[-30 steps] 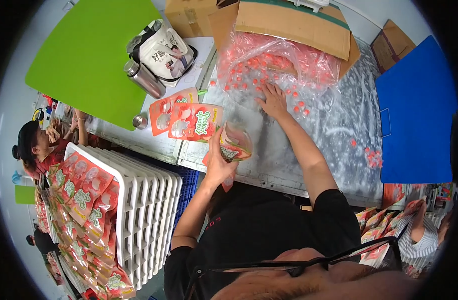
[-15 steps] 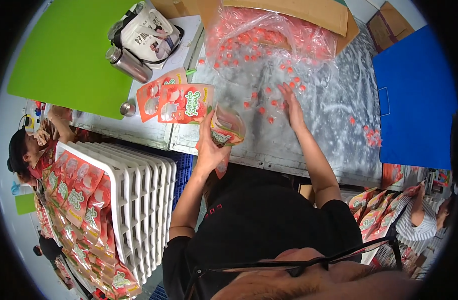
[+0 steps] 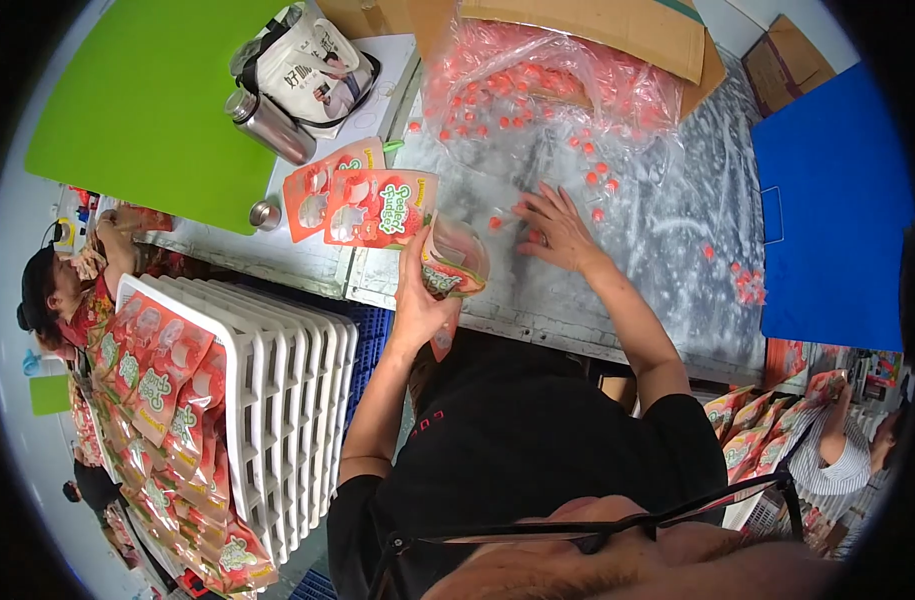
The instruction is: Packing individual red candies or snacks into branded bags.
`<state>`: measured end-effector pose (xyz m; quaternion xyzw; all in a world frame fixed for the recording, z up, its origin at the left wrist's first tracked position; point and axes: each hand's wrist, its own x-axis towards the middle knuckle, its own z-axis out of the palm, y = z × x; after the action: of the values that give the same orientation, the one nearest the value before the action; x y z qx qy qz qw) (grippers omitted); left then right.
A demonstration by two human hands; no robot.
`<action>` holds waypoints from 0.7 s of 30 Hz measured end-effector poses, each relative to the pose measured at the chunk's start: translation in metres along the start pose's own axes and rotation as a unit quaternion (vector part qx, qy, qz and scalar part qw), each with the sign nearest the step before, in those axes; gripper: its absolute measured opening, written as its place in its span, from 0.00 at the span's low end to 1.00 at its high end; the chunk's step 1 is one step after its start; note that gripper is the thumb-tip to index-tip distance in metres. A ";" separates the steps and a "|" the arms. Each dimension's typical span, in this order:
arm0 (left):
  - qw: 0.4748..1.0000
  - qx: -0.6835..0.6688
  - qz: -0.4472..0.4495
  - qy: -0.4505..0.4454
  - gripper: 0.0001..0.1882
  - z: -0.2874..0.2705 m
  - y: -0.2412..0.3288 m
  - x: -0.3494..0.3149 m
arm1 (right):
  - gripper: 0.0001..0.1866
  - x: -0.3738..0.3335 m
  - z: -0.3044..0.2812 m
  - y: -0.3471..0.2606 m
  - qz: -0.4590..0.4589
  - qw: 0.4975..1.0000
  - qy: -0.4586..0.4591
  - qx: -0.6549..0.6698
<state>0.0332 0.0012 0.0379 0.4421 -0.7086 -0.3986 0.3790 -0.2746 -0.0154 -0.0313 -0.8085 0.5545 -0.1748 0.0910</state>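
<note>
Fingers (image 3: 550, 208) of the right hand (image 3: 569, 242) are reaching across the grey bench (image 3: 677, 285), spread apart and palm down; whether they are pressing on its surface or just hovering, I cannot tell. One red candy (image 3: 535, 237) is showing beneath them, another (image 3: 494, 223) is lying just beside the fingertips, and a third (image 3: 597, 214) is sitting on the hand's other side.

Near the front edge of the bench, the left hand (image 3: 424, 305) is gripping an open pouch (image 3: 453, 262), its thumb lying along one side and its other fingers mostly hidden behind. The pouch's mouth is gaping upward. Two flat pouches are lying beyond it, the front one (image 3: 362, 212) overlapping the back one (image 3: 304, 208).

Toward the back, a cardboard box (image 3: 597, 35) is spilling a clear plastic liner (image 3: 617, 95), with more candies scattering out in front. A steel bottle (image 3: 277, 130) is leaning against a white bag (image 3: 312, 75), and a small steel cup (image 3: 265, 215) is standing nearby. Left of the person, stacked white crates (image 3: 239, 400) are holding heaped pouches (image 3: 162, 395).
</note>
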 end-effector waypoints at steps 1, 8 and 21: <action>1.000 -0.001 -0.001 0.000 0.53 0.000 0.001 0.000 | 0.30 -0.007 0.000 -0.002 -0.005 0.999 0.025 0.026; 0.998 0.030 0.040 -0.025 0.53 0.006 0.003 0.002 | 0.17 -0.039 0.003 -0.027 0.030 0.993 0.113 0.003; 0.988 0.124 0.072 -0.064 0.51 0.023 0.012 0.001 | 0.03 -0.020 -0.024 -0.051 0.367 0.683 0.170 0.608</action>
<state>0.0085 0.0089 0.0403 0.4070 -0.8055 -0.3064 0.3028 -0.2464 0.0229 0.0049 -0.2637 0.5844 -0.5606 0.5240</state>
